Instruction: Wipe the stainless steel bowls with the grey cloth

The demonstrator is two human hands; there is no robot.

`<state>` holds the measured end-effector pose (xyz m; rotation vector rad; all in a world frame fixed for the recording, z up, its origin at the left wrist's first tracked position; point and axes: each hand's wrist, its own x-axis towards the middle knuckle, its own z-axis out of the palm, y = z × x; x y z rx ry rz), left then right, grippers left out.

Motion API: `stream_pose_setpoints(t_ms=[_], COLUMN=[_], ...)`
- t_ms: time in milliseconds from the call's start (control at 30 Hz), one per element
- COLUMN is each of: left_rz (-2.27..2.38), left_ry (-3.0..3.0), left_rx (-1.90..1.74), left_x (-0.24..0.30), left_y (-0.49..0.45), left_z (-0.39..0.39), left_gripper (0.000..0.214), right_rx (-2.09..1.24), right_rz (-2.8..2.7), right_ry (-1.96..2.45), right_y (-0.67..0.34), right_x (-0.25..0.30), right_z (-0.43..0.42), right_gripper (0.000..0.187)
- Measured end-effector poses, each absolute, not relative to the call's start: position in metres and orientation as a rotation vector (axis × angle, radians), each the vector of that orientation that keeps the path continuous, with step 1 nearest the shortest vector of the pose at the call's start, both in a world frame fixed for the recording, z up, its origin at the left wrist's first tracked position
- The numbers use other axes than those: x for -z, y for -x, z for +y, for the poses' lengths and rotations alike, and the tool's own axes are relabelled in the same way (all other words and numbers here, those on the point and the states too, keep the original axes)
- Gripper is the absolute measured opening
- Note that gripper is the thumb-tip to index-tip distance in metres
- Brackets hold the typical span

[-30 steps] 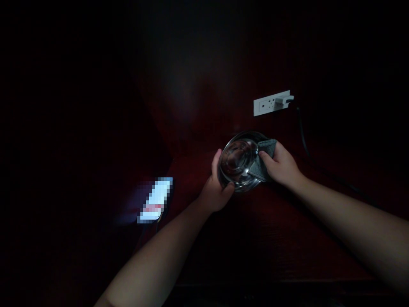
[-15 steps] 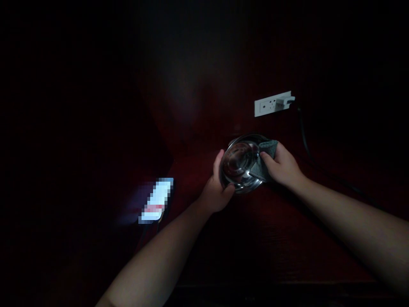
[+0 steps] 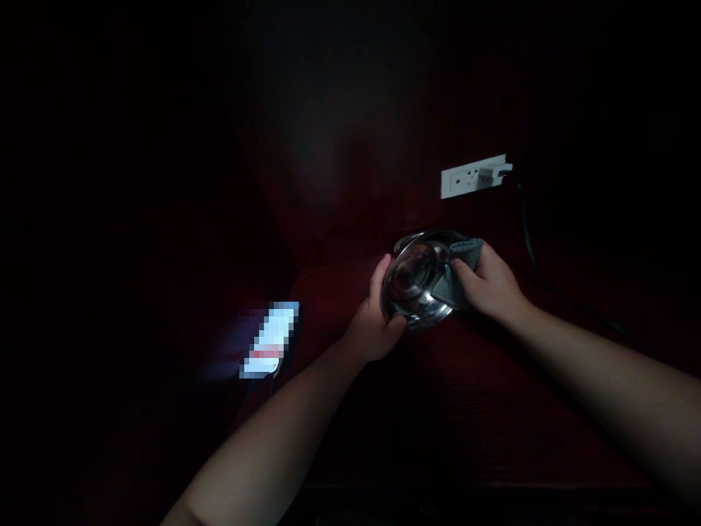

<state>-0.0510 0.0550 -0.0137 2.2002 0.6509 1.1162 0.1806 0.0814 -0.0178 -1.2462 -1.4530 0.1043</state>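
Note:
A shiny metal bowl (image 3: 410, 281) is tilted in mid-view with its inside facing me. My left hand (image 3: 377, 321) grips its left rim, thumb in front and fingers behind. Pinched in my right hand (image 3: 490, 281) is a folded grey-green cloth (image 3: 452, 285), which lies against the bowl's right side and covers part of its inside. The fingers of my right hand behind the cloth are hidden. Another curved metal edge shows behind the bowl's upper left; I cannot tell whether it belongs to a second vessel.
A lit phone (image 3: 271, 340), its screen blurred out, lies left of my left forearm. On the dark red wall is a white socket panel (image 3: 465, 179) with a plug in it. A dark cable (image 3: 526, 234) runs down and right. Most of the surroundings are very dark.
The bowl, both hands and the socket panel sit slightly farther right in the view. The bowl appears turned a little more to the side. Both grips are the same.

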Motion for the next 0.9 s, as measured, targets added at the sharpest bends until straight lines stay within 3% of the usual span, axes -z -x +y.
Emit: stream_pose_setpoints(t_ms=[900], left_rz=[0.641], left_ry=[-2.155], left_rx=[-1.163], left_x=[0.0136], left_y=[0.0500], left_z=[0.0564], left_gripper=[0.094], right_rx=[-0.094], right_rz=[-1.477], right_ry=[1.228], right_y=[-0.1802], right_x=[0.0164], right_z=[0.0789], right_gripper=[0.022])
